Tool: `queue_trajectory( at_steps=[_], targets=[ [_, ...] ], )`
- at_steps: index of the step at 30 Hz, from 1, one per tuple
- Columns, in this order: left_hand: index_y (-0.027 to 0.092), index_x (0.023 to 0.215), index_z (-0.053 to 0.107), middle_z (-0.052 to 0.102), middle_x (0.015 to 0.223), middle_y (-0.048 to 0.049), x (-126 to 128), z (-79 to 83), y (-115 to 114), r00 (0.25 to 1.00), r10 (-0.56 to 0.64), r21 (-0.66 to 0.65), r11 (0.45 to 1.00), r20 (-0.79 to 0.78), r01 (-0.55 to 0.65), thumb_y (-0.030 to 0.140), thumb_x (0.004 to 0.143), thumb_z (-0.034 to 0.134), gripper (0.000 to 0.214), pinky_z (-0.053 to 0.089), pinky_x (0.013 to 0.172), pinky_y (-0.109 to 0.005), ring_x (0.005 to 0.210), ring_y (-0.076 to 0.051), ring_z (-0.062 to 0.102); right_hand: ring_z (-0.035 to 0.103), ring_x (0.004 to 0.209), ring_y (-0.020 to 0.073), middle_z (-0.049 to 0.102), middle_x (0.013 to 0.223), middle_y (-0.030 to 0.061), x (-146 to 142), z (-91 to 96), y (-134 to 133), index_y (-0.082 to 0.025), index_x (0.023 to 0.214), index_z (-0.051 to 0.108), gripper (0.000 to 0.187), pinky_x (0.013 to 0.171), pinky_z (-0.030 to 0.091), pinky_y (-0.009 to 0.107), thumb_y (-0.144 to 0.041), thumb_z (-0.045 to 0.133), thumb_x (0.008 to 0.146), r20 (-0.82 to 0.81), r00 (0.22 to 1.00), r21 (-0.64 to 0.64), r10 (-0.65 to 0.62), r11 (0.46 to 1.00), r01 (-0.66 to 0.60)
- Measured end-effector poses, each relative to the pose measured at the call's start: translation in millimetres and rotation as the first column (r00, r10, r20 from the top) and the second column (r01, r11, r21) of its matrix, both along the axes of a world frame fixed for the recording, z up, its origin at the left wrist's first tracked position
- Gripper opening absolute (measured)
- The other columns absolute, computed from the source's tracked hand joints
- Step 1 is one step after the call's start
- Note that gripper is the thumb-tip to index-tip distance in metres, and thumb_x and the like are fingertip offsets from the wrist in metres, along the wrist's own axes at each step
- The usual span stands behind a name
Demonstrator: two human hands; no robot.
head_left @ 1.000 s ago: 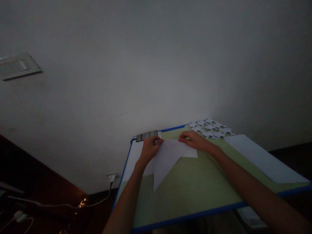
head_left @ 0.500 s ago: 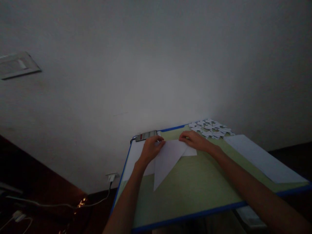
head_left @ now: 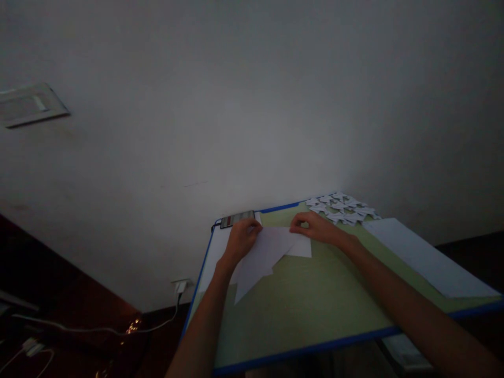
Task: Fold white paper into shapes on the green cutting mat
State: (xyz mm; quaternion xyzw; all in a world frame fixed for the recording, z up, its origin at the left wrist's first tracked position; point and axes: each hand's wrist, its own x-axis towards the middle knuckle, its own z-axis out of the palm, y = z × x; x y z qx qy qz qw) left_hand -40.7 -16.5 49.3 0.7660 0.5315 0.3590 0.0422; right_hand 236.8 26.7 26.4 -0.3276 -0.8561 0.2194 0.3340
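Note:
A folded white sheet of paper [head_left: 263, 251] lies over the pale green table top [head_left: 315, 304], one pointed corner toward me. My left hand [head_left: 244, 239] pinches its upper left edge between thumb and fingers. At the upper right corner of the same sheet, my right hand [head_left: 309, 226] is closed in a pinch, thumb and forefinger making a loop. A white flap sticks out at the right, below the right hand. Part of the paper's left side is hidden behind my left hand and forearm.
Several small folded paper pieces [head_left: 342, 207] stand in rows at the back right. A white paper stack [head_left: 425, 257] lies along the right side. A phone [head_left: 237, 219] rests at the back left, near more white paper [head_left: 212, 262]. Behind is a wall [head_left: 252, 115] with a plugged socket [head_left: 181, 286].
The folded sheet has turned slightly, its near point shifting left and a small step showing on its lower edge. The right flap sits a bit lower. Both hands stay nearly in place.

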Motion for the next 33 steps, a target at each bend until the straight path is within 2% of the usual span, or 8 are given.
queue_trajectory(
  at_steps=[4,14,22,29,33],
  targets=[
    [0.018,0.085,0.072,0.076,0.091,-0.0052,-4,-0.6,1,1.0,0.02,0.016,1.0,-0.004,-0.02,0.017,0.085,0.067,0.005,0.05,0.087,-0.036,0.09,-0.023,0.069,0.067,0.082,0.02,0.075,0.087,0.0048,1,1.4,0,-0.02,0.085,0.073,0.018,0.077,0.05,0.032,-0.038,0.068,0.088,-0.026,1.0,-0.031,-0.003,1.0,0.002],
    [0.02,0.088,0.071,0.077,0.093,-0.0051,-4,-4.4,3,0.999,0.041,0.036,0.999,-0.022,-0.04,0.018,0.087,0.065,0.007,0.05,0.086,-0.036,0.092,-0.023,0.07,0.067,0.086,0.0223,0.075,0.092,0.0082,0,-0.6,2,-0.019,0.093,0.073,0.026,0.078,0.048,0.034,-0.036,0.053,0.097,0.014,1.0,0.083,-0.003,0.997,0.002],
    [0.02,0.086,0.072,0.076,0.091,-0.005,-6,-0.1,0,0.991,0.119,0.101,0.988,-0.055,-0.113,0.018,0.086,0.066,0.007,0.049,0.085,-0.036,0.09,-0.023,0.069,0.067,0.078,0.0196,0.074,0.085,0.0052,5,-0.5,4,-0.02,0.086,0.073,0.031,0.071,0.047,0.031,-0.049,0.065,0.091,0.017,0.996,0.042,-0.083,0.996,0.082],
    [0.02,0.087,0.072,0.076,0.094,-0.006,-7,3.6,-3,0.987,0.153,0.108,0.983,-0.056,-0.147,0.018,0.087,0.065,0.007,0.05,0.086,-0.036,0.093,-0.024,0.069,0.066,0.088,0.0218,0.074,0.095,0.0077,5,-2.8,6,-0.02,0.095,0.072,0.023,0.081,0.049,0.035,-0.036,0.056,0.097,0.001,0.999,0.116,-0.039,0.992,0.039],
    [0.021,0.087,0.072,0.076,0.094,-0.006,-8,2.3,-1,0.985,0.166,0.105,0.981,-0.051,-0.16,0.019,0.087,0.065,0.007,0.05,0.086,-0.036,0.092,-0.024,0.069,0.067,0.089,0.0228,0.075,0.098,0.0081,6,-5.8,10,-0.021,0.097,0.074,0.023,0.082,0.05,0.036,-0.035,0.056,0.097,-0.013,0.997,0.128,-0.082,0.988,0.083]
  ],
)
